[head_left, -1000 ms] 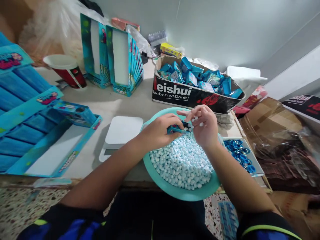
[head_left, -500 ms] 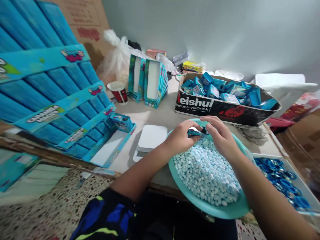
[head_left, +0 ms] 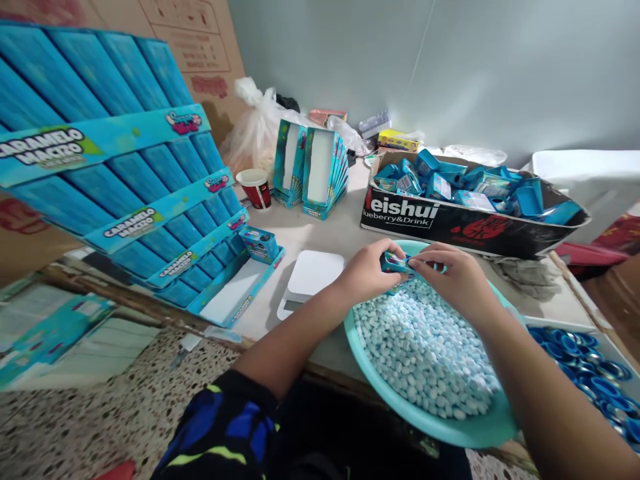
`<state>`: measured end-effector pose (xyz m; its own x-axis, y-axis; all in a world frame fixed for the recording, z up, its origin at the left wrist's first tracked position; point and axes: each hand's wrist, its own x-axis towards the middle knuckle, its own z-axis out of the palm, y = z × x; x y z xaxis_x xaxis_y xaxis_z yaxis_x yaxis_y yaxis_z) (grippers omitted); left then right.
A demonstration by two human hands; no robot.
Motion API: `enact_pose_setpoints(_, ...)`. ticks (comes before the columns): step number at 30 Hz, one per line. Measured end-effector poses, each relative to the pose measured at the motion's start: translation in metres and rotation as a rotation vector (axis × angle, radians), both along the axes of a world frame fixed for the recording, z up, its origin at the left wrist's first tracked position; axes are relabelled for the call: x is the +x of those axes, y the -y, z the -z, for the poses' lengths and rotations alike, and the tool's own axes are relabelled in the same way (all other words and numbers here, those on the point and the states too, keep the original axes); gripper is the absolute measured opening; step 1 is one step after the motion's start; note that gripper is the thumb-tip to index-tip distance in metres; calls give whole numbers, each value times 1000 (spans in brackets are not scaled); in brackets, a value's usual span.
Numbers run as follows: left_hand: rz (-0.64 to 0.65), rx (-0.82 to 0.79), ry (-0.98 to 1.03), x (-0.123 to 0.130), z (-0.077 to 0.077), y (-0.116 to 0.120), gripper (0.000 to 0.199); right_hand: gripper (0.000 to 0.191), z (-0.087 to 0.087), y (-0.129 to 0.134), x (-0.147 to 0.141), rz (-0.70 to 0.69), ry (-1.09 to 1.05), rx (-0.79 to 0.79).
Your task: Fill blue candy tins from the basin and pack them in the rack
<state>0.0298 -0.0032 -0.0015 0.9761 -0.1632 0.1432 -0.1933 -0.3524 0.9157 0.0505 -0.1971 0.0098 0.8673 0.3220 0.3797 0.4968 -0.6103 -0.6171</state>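
Over the far side of a turquoise basin (head_left: pixel 367 370) full of pale blue and white candies (head_left: pixel 425 353), my left hand (head_left: pixel 370 270) grips a small blue box (head_left: pixel 393 263). The fingers of my right hand (head_left: pixel 450 270) are pinched at the box's right end. Left of the basin lies a white scale (head_left: pixel 315 273). A blue display tray (head_left: pixel 240 290) sits farther left with one small box (head_left: pixel 259 244) at its back end. Behind the basin, a black carton (head_left: pixel 400 213) holds many small blue boxes (head_left: pixel 440 187).
Stacked blue display trays (head_left: pixel 115 173) rise at the left. Folded trays (head_left: pixel 320 173), a paper cup (head_left: pixel 254 189) and a plastic bag (head_left: pixel 255 127) stand at the back. A bin of blue lids (head_left: pixel 595 373) is at the right, near a grey cloth (head_left: pixel 530 277).
The view has shifted, so the scene sits farther right. My right fingers have closed in at the end of the small box, which has turned in my left hand.
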Motion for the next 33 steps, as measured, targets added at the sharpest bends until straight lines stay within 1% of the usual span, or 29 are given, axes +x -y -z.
enact_pose_setpoints(2,17,8,17,-1,0,0,29,35,-1,-1,-2,4,-7,0)
enact_pose_setpoints(4,12,10,27,-2,0,0,30,43,-1,0,-3,25,-25,36)
enact_pose_setpoints(6,-7,13,22,-2,1,1,32,47,2,5,0,40,-60,128)
enact_pose_setpoints(8,-21,-18,21,-1,4,1,35,49,6,11,7,76,-77,232)
enact_pose_setpoints(9,-26,-50,25,0,5,2,35,48,10,14,12,118,-77,239)
enact_pose_setpoints(10,-34,-88,36,1,7,2,34,46,14,16,16,176,-84,191)
enact_pose_setpoints(11,-45,-127,51,2,9,2,33,43,19,17,21,230,-120,70)
enact_pose_setpoints(13,-64,-191,83,5,12,1,32,42,30,14,25,277,-272,-265)
enact_pose_setpoints(14,-66,-210,97,6,13,0,33,41,34,10,25,253,-369,-417)
enact_pose_setpoints(15,-66,-227,115,7,14,-1,34,40,38,6,24,214,-448,-513)
enact_pose_setpoints(16,-72,-242,137,8,14,-1,34,38,40,1,22,179,-494,-553)
enact_pose_setpoints(17,-94,-254,166,9,14,-2,33,40,40,-4,19,143,-513,-578)
enact_pose_setpoints(18,-133,-262,203,11,14,-3,32,48,39,-8,16,112,-521,-592)
enact_pose_setpoints(20,-239,-265,285,15,12,-5,38,67,34,-15,9,22,-555,-618)
enact_pose_setpoints(22,-299,-255,326,18,10,-7,44,78,28,-20,2,-94,-591,-613)
enact_pose_setpoints(24,-295,-249,307,19,7,-8,44,89,24,-23,-9,-171,-566,-624)
enact_pose_setpoints(26,-271,-233,275,18,6,-8,40,96,22,-26,-22,-190,-475,-663)
enact_pose_setpoints(27,-262,-216,273,17,5,-9,39,96,21,-28,-28,-190,-427,-680)
enact_pose_setpoints(29,-240,-166,291,18,5,-10,41,90,20,-29,-40,-201,-365,-671)
enact_pose_setpoints(33,-182,-72,307,22,6,-9,55,80,18,-29,-55,-237,-358,-544)
